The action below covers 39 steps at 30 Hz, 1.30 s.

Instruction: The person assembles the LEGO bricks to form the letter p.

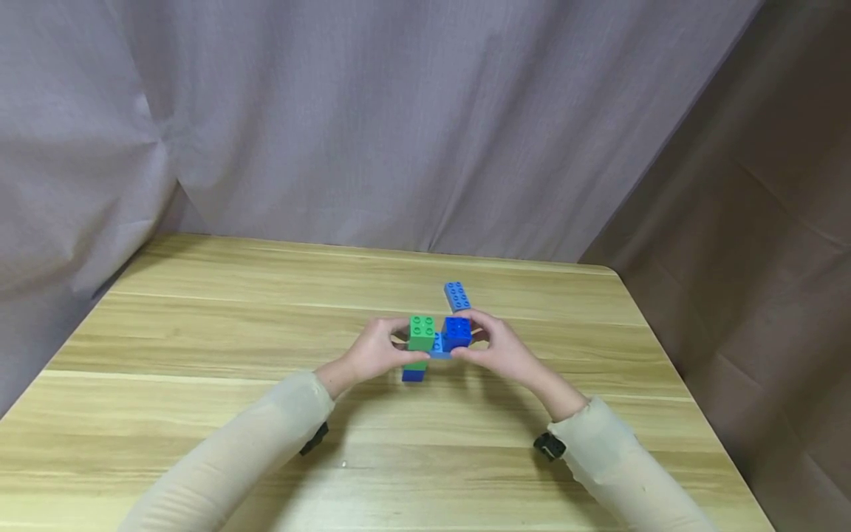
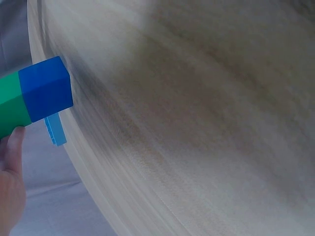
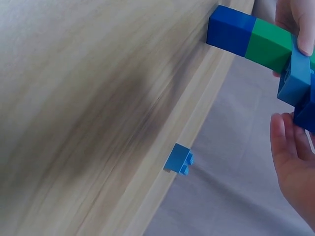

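Observation:
My left hand [image 1: 374, 350] pinches a green building brick [image 1: 422, 334] between thumb and fingers. Under it a light blue brick [image 1: 439, 347] sticks out to the right, and below that come another green brick [image 3: 269, 45] and a dark blue brick [image 3: 230, 30] at the bottom. A second dark blue brick [image 1: 457, 332] sits on the right end of the light blue brick, gripped by my right hand [image 1: 500, 350] between thumb and fingers. Whether the column touches the table, I cannot tell. The left wrist view shows its lower dark blue brick [image 2: 47, 89].
A loose light blue brick [image 1: 456, 295] with studs up lies on the wooden table [image 1: 233, 332], just beyond the right hand. Grey curtain [image 1: 372, 133] hangs behind the table's far edge, and a brownish one [image 1: 751, 244] hangs along the right.

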Motion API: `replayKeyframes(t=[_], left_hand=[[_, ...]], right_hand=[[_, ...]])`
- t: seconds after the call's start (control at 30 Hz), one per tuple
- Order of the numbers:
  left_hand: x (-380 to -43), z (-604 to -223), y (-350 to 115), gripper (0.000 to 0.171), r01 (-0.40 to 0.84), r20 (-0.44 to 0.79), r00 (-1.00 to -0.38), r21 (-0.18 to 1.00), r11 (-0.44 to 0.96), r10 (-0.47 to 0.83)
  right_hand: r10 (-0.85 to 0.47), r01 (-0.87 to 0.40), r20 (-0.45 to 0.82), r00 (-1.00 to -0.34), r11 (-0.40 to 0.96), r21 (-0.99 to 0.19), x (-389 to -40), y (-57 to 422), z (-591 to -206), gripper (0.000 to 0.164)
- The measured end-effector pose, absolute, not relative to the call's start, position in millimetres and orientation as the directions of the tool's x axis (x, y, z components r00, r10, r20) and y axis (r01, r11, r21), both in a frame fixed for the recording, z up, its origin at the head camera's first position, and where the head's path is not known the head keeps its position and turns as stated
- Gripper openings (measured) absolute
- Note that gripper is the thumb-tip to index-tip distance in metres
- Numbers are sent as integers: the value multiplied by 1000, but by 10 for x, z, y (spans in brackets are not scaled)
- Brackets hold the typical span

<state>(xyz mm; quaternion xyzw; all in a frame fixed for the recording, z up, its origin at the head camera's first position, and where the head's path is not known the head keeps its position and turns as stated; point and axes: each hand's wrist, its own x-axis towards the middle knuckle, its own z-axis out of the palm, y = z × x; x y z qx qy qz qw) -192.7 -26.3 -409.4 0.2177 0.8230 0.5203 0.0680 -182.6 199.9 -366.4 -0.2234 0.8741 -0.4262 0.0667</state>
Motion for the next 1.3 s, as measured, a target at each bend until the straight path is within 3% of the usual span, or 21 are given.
replayKeyframes(t=[0.3, 0.5, 0.63, 0.93, 1.3], left_hand=[[-1918, -4111, -254, 37, 288, 129, -901, 891, 351, 414], [-1913, -4110, -257, 37, 281, 123, -905, 892, 356, 407], [-1911, -4105, -258, 36, 282, 120, -905, 888, 363, 408], [-1907, -4096, -262, 37, 283, 122, -903, 889, 359, 412], [-1913, -4065, -263, 41, 292, 124, -897, 886, 359, 424]], right_hand=[[-410, -316, 133, -903, 421, -850, -1878, 2080, -3726, 33], [-247, -252, 170, -954, 356, -900, -2045, 2115, -3728, 39], [-103, -158, 130, -986, 343, -926, -2205, 2142, -3753, 37], [113, 56, -8, -994, 428, -902, -2544, 2154, -3892, 46], [147, 139, -64, -987, 585, -799, -2783, 1992, -4085, 53]])
